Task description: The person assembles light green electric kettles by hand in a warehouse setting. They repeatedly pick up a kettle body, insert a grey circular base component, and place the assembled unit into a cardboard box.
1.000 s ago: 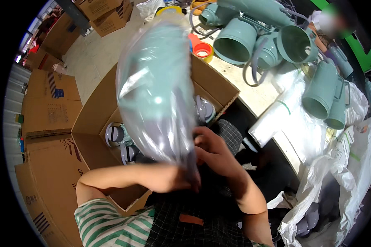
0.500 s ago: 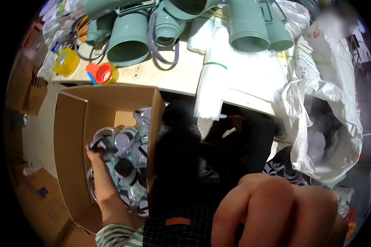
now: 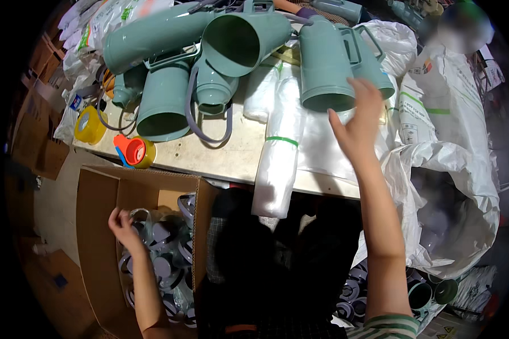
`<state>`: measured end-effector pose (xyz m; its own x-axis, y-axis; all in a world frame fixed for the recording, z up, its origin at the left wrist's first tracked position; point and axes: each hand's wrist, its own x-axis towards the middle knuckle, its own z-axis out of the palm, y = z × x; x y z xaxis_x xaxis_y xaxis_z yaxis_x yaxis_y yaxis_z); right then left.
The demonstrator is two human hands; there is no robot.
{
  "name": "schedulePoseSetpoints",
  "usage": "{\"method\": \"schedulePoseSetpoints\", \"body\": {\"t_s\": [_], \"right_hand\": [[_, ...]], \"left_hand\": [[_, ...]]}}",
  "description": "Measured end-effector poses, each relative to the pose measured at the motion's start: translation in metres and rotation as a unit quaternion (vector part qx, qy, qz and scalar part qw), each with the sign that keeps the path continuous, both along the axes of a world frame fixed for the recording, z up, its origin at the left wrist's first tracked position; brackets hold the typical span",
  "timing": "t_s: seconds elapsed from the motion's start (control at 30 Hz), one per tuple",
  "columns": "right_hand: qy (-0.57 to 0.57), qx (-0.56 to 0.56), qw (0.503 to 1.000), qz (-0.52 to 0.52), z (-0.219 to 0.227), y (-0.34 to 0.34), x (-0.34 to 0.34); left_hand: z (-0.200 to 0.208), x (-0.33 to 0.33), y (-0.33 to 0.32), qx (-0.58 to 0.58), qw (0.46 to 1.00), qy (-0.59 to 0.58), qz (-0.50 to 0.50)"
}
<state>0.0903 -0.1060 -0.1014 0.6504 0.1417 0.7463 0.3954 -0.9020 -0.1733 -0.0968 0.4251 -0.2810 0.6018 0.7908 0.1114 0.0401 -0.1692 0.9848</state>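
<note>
My right hand (image 3: 357,124) is raised over the table, thumb and fingers apart and holding nothing. It is at the open end of a sage-green jug body (image 3: 325,65) with a side handle, which lies on the table; I cannot tell whether they touch. A second green jug body (image 3: 373,70) lies just to its right. My left hand (image 3: 124,227) hovers over the left side of a cardboard box (image 3: 99,243), its fingers loosely bent with nothing seen in them. Inside the box are several grey-and-green, plastic-wrapped pot pieces (image 3: 164,265) with grey handles.
More green jug bodies (image 3: 167,104) and a spouted top (image 3: 214,93) with a grey handle lie on the table (image 3: 209,155). A clear plastic bag roll (image 3: 280,152) overhangs its front edge. Tape rolls (image 3: 90,125) sit at left. A white sack (image 3: 452,152) stands at right, grey rings (image 3: 353,291) below.
My right hand has gone from low in front up to the jug on the table. My left hand has let go of a dark piece in the box. The view has tilted upward.
</note>
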Motion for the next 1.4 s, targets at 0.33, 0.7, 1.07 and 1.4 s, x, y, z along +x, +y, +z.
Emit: {"method": "schedulePoseSetpoints", "body": {"t_s": [0.33, 0.7, 1.07, 1.4], "right_hand": [[-0.09, 0.079, 0.993, 0.016, 0.079, -0.114, 0.012], [0.544, 0.214, 0.739, 0.336, 0.16, -0.173, -0.196], [0.257, 0.584, 0.758, 0.135, -0.059, -0.16, -0.169], [0.052, 0.224, 0.905, -0.357, -0.103, -0.286, -0.165]], "left_hand": [[0.069, 0.097, -0.287, 0.586, 0.596, 0.073, -0.543], [0.205, 0.049, -0.346, 0.209, 0.772, -0.265, -0.539], [0.189, 0.086, -0.305, 0.126, 0.628, 0.117, -0.759], [0.119, -0.003, -0.227, -0.213, 0.829, 0.078, -0.511]]}}
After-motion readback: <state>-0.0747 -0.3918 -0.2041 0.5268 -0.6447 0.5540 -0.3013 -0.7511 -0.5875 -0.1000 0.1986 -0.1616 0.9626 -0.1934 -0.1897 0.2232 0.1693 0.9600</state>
